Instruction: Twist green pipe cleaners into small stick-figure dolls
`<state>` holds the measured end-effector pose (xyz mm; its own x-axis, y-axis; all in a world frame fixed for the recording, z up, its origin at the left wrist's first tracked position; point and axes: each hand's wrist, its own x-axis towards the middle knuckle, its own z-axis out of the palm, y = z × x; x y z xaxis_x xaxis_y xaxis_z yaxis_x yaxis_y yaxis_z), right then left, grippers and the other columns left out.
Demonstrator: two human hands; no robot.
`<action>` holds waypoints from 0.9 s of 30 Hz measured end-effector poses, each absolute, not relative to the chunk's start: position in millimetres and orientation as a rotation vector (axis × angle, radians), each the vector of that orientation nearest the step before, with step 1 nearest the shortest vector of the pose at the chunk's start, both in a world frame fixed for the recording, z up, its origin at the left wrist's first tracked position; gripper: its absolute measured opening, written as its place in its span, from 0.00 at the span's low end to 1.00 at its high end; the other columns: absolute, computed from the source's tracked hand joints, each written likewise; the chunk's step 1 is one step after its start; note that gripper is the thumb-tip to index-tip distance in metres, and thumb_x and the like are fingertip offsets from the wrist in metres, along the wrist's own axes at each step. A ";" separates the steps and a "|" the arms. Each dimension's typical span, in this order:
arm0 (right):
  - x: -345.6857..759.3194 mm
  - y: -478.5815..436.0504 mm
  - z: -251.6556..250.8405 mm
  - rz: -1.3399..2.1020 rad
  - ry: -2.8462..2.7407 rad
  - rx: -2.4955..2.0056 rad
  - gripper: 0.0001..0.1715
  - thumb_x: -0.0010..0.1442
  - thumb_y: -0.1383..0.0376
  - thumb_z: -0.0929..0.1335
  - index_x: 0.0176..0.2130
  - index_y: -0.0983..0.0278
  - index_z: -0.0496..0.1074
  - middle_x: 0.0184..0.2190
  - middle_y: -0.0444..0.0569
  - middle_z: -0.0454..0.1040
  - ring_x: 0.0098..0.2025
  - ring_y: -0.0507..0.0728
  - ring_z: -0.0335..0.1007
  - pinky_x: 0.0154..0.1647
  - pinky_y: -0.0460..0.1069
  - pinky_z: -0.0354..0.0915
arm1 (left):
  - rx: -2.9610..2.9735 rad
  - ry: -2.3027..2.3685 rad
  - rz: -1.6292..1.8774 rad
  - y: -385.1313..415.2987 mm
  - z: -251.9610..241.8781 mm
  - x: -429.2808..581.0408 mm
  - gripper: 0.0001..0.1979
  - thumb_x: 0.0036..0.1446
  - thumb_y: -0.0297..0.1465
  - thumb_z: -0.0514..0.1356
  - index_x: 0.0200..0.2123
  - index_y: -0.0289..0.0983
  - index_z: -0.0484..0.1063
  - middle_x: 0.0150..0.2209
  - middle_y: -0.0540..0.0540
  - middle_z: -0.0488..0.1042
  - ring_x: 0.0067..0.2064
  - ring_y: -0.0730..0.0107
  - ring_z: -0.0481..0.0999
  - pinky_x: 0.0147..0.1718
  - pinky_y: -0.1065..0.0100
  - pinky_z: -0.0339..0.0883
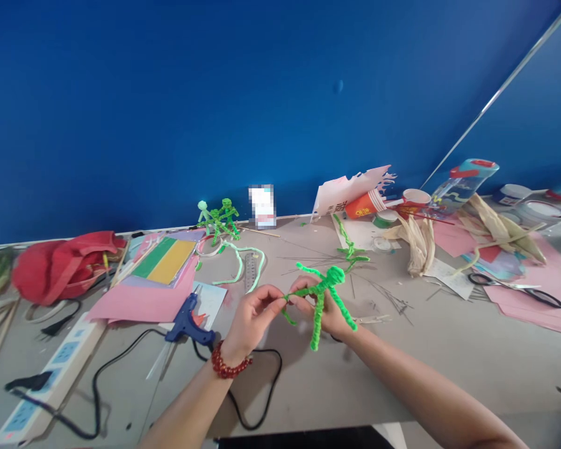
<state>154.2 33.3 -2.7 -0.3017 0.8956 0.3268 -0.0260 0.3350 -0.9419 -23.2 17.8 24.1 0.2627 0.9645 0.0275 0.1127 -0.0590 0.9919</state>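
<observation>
A bright green pipe-cleaner figure (327, 285) with a round head and twisted limbs is held above the table. My left hand (256, 315), with a red bead bracelet on the wrist, pinches the end of one limb. Behind the figure, my right hand (333, 318) has its fingers closed on the same limb near that end; part of this hand is hidden. A short green strand hangs below the fingertips. Beyond the hands lie a pale green pipe cleaner (260, 265), a small metal ruler (251, 268) and a twisted green pipe-cleaner piece (348, 244).
Small green figures (222, 218) stand by the blue wall. A glue gun (189, 324), its black cord and a power strip (51, 380) lie left, near coloured sheets (166, 260). Thin wires (388, 296), scissors (518, 285), paper cups (367, 204) and dried husks (421, 246) lie right.
</observation>
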 end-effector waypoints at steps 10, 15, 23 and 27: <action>152.8 33.1 8.5 1.267 -1.498 -0.883 0.16 0.55 0.53 0.71 0.32 0.63 0.71 0.26 0.49 0.74 0.29 0.57 0.72 0.32 0.52 0.69 | 1.170 1.043 1.040 17.8 23.1 -19.9 0.11 0.51 0.36 0.66 0.31 0.35 0.72 0.27 0.51 0.69 0.30 0.73 0.67 0.30 0.72 0.62; 152.3 34.8 6.7 1.344 -1.462 -0.885 0.16 0.54 0.53 0.72 0.33 0.63 0.72 0.25 0.46 0.75 0.29 0.57 0.73 0.31 0.51 0.70 | 1.183 1.052 1.022 17.6 25.0 -19.9 0.12 0.52 0.34 0.66 0.39 0.37 0.70 0.28 0.51 0.71 0.31 0.74 0.70 0.31 0.73 0.64; 156.1 35.9 -1.4 1.328 -1.479 -0.864 0.09 0.56 0.59 0.71 0.34 0.63 0.74 0.29 0.46 0.74 0.32 0.55 0.72 0.33 0.49 0.67 | 1.476 1.123 1.142 16.5 21.2 -20.1 0.07 0.56 0.31 0.62 0.38 0.37 0.70 0.34 0.46 0.74 0.38 0.68 0.74 0.36 0.69 0.68; 157.1 35.7 1.6 1.294 -1.534 -0.856 0.07 0.57 0.60 0.70 0.33 0.62 0.73 0.28 0.45 0.73 0.32 0.55 0.70 0.33 0.48 0.66 | 1.613 1.183 1.117 16.2 25.3 -20.1 0.04 0.59 0.31 0.59 0.34 0.37 0.71 0.30 0.48 0.74 0.33 0.70 0.74 0.32 0.71 0.66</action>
